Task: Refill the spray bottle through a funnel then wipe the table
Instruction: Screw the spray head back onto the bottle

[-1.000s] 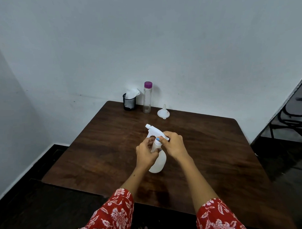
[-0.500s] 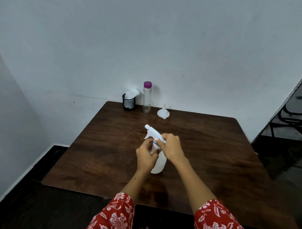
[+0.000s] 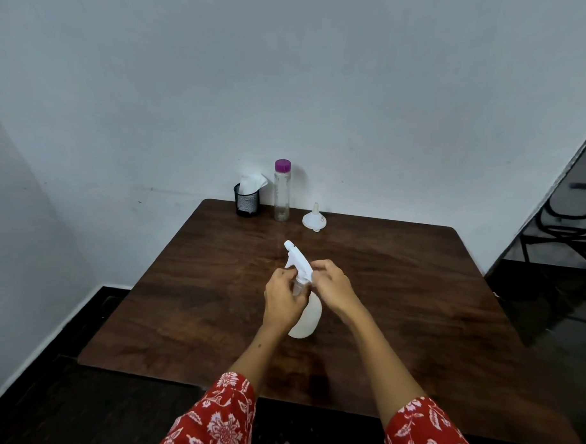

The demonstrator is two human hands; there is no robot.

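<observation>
Trigger head (image 3: 298,263) turned; both hands' fingers (image 3: 319,265) pinch it.

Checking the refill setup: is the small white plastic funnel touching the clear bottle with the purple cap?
Apart. The head view shows the small white plastic funnel to the right of the clear bottle with the purple cap, bare brown wooden table between them.

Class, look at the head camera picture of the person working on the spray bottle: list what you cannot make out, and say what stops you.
- Neck of the spray bottle, head view: covered by the left hand and right hand, so whether the top is loosened cannot be told.
- Liquid level in the clear bottle: too small and distant.
- Funnel opening: faces down onto the table.
- Cup: its inside, below the tissue, is hidden by the mesh wall.
</observation>
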